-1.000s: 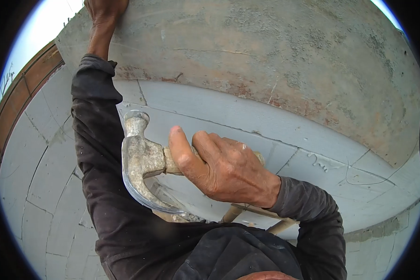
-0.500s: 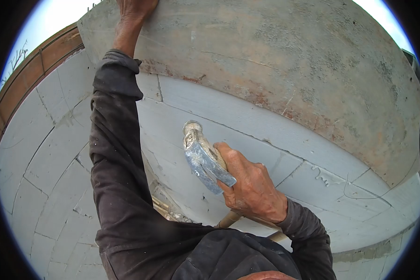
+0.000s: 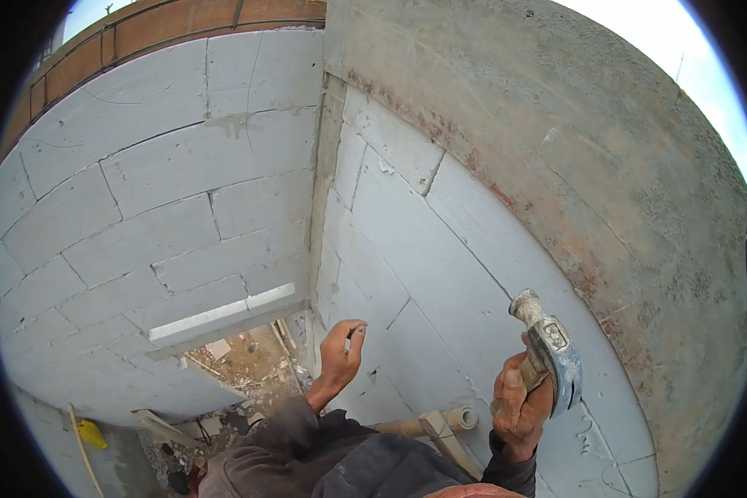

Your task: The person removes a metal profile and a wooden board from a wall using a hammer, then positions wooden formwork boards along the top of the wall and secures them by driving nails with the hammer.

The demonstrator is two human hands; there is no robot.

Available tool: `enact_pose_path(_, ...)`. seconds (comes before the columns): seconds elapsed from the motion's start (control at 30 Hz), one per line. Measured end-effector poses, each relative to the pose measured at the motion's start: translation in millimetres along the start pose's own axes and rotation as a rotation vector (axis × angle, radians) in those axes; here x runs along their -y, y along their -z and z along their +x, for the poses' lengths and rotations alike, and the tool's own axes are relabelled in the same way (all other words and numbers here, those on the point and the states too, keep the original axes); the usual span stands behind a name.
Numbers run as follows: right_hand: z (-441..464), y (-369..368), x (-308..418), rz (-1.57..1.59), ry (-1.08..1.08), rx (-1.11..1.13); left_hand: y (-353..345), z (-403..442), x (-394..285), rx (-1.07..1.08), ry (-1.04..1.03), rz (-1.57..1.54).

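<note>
Left hand (image 3: 339, 358) came off the concrete beam (image 3: 490, 100). Half a second earlier that arm was stretched up with the hand on it; now the elbow was bent and the hand was down low, in front of the block wall (image 3: 440, 257). View also swung left, so the corner and the side wall (image 3: 158, 191) came in. My read for the work: the beam lost its hand support, and the hammer (image 3: 549, 344) was left idle between blows or placements, not striking.

Right hand (image 3: 519, 415) had a firm wrap on the hammer handle, just below the head. Head stood above the fist and slightly to its right, striking face up and toward the wall, claw curving down on the outer side. Hammer looked clear of the beam, though the fisheye makes the gap hard to judge.

Left fingers were curled in toward the thumb, well apart from the hammer. Can't tell if they pinched something small; fingertips too small to read. Tube (image 3: 465, 417) sat low between the two hands, near the right forearm.
</note>
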State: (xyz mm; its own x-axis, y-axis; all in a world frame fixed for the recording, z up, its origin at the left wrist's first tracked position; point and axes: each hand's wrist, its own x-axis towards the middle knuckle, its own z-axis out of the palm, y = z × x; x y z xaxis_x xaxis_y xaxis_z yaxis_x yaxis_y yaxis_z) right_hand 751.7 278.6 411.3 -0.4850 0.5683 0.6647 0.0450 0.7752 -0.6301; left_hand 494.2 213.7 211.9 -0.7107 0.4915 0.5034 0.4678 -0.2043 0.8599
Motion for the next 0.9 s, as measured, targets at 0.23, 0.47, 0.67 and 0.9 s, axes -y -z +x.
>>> enact_pose_path(0.23,-17.4,-36.3,-29.8,-0.403,0.039,0.248,82.9,-194.9,159.0,1.072,0.756,0.447)
enact_pose_path(0.47,-33.4,-72.8,-65.1,-0.002,-0.307,0.247,110.1,-237.0,213.7,1.383,0.798,0.677)
enact_pose_path(0.67,-28.0,-73.2,-67.3,0.049,-0.512,0.42,174.9,-219.8,128.5,1.523,0.734,0.054)
enact_pose_path(0.9,-4.4,-67.8,-72.0,0.247,-0.677,0.515,165.6,-190.7,37.1,1.058,0.347,0.33)
